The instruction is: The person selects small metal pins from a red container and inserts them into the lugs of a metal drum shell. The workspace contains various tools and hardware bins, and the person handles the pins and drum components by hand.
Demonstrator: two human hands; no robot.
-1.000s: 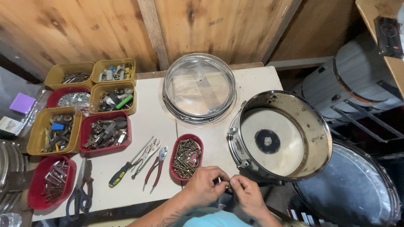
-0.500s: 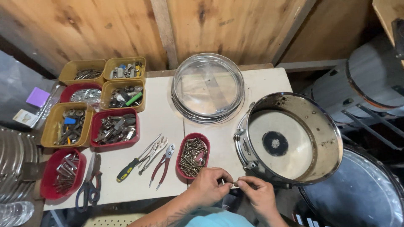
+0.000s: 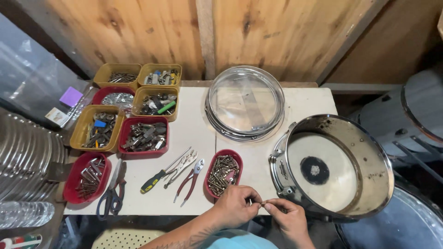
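- A small metal screw or bolt [image 3: 263, 203], too small to make out well, is pinched between the fingertips of both hands at the near edge of the worktop [image 3: 194, 133], just in front of the drum shell.
- The left hand [image 3: 235, 206] has thumb and forefinger closed together on one end of the small part; the right hand [image 3: 288, 219] closes its fingertips on the other end, so both grips are clamped on it.
- Judging by this, the step in hand seems to be preparing or threading a small piece of drum hardware; the next move would call for a fine, steady twist or careful alignment with a fitting.
- Just left of the hands sits a red oval tray [image 3: 223, 172] full of dark screws.
- To the right, touching the worktop edge, lies a metal snare drum shell [image 3: 334, 166], open side up, with lugs on its wall.
- Behind it rests a clear drum head in its hoop [image 3: 244, 102].
- Further left lie red-handled pliers [image 3: 188, 181], locking pliers [image 3: 181, 167], a screwdriver [image 3: 159, 174] and scissors [image 3: 113, 189].
- Yellow and red bins of hardware [image 3: 131, 108] fill the far left corner.
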